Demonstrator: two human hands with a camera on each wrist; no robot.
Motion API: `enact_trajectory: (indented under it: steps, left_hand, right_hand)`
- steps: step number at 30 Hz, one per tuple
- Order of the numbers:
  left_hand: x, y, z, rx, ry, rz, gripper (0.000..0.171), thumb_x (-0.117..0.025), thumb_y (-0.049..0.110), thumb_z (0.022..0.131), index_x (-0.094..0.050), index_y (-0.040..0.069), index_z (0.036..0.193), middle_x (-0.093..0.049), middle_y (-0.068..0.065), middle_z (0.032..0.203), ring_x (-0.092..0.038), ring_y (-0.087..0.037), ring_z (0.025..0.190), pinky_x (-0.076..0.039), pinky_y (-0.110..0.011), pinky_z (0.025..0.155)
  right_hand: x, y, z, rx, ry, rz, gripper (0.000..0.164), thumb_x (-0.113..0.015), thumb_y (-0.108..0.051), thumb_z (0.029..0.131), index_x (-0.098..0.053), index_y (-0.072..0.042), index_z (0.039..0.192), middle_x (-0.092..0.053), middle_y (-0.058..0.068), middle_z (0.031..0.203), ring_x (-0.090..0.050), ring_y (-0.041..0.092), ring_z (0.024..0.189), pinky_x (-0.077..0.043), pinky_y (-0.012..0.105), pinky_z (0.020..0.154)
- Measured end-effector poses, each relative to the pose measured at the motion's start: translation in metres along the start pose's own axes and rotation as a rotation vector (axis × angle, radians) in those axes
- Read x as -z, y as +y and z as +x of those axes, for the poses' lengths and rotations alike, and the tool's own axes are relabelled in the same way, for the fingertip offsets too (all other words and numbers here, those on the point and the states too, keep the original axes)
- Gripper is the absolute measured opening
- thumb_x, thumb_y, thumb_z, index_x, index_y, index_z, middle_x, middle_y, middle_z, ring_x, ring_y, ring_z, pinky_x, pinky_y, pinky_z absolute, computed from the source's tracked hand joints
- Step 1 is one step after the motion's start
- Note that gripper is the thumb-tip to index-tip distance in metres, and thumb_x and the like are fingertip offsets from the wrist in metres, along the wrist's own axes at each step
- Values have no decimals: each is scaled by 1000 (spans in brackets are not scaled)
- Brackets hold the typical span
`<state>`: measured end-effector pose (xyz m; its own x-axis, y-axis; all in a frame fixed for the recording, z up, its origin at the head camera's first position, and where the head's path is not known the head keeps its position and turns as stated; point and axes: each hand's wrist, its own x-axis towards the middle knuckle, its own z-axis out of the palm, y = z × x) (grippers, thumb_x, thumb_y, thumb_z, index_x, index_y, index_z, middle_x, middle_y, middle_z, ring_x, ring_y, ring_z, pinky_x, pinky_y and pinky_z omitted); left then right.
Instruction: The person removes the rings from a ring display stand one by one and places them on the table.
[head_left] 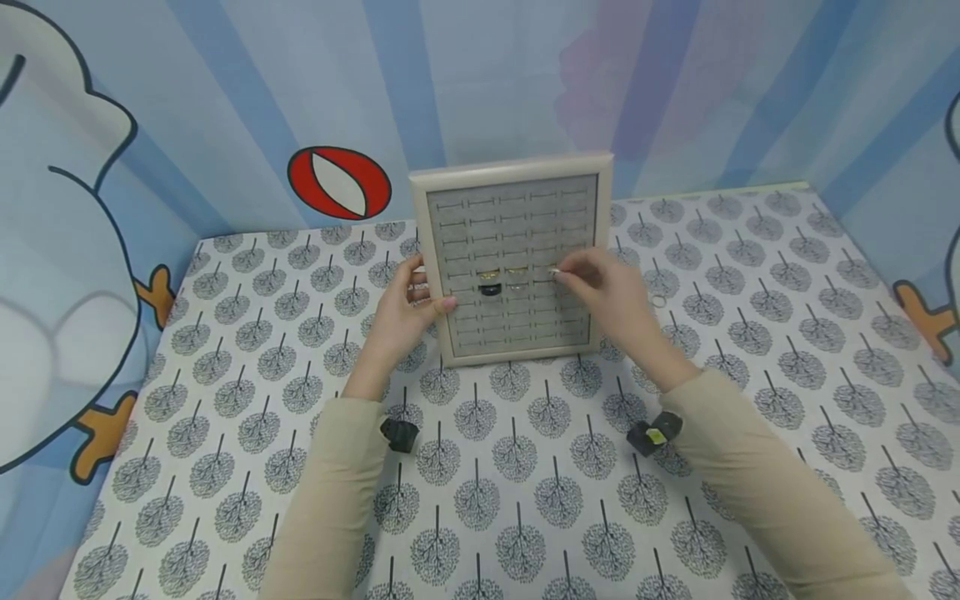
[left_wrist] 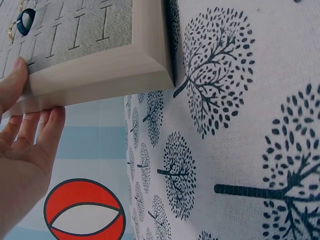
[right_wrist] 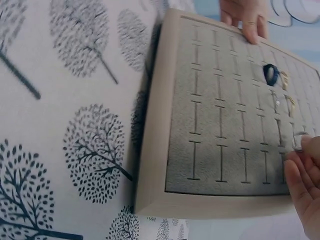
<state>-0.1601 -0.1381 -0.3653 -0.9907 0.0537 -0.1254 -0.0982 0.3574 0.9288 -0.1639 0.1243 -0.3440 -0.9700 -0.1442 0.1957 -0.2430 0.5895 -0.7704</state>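
A ring display board (head_left: 510,169) with a pale wooden frame and grey slotted padding stands tilted back on the table. My left hand (head_left: 401,308) holds its left edge, thumb on the front and fingers behind. Between thumb and fingertips my right hand (head_left: 611,292) pinches a silver ring (right_wrist: 299,141), right at a slot on the right side. Set in the padding near the middle are a dark ring (right_wrist: 270,75), a gold ring (right_wrist: 284,80) above it, another gold ring (right_wrist: 291,106) and a thin silver-coloured ring (right_wrist: 276,101).
On the tree-print tablecloth (head_left: 480,500), a loose ring (head_left: 658,301) lies to the right of the board, close by my right hand. A blue striped cartoon backdrop (head_left: 495,75) rises behind the table. Dark wrist devices (head_left: 654,433) sit by both sleeves.
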Motion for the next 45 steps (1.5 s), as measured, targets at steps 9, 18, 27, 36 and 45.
enact_trajectory:
  steps: [9,18,27,36,45]
  left_hand:
    - [0,-2,1,6,-1,-3,76,-70,18,88,-26,21,150,-47,-11,137,-51,-26,125,-49,-42,101]
    - [0,-1,0,-1,-6,-6,76,-69,17,88,-26,20,150,-47,-12,137,-51,-27,125,-49,-42,101]
    - [1,-2,1,-26,-10,-4,76,-69,17,88,-26,19,150,-46,-13,135,-51,-28,123,-50,-43,100]
    - [0,-3,1,-25,0,-1,75,-70,17,88,-27,19,149,-48,-13,134,-52,-28,123,-49,-43,101]
    - [1,-3,1,-22,-1,-1,75,-70,17,88,-28,19,149,-48,-13,133,-51,-28,124,-49,-43,101]
  right_hand:
    - [37,11,4,-228,145,191,34,-63,-33,92,-62,-9,116,-67,-1,105,-60,-2,86,-52,22,87]
    - [64,53,9,-305,271,309,30,-59,-25,95,-59,-5,118,-62,-17,90,-63,-4,81,-54,10,78]
    - [71,97,3,-502,195,110,43,-56,-32,97,-55,-4,129,-61,-5,102,-56,-11,77,-49,38,102]
    - [68,170,5,-604,97,-72,38,-59,-30,94,-61,-5,122,-66,9,111,-55,-5,74,-51,29,88]
    - [69,147,-2,-650,45,-73,34,-57,-22,95,-60,0,121,-63,15,115,-53,-6,70,-52,26,84]
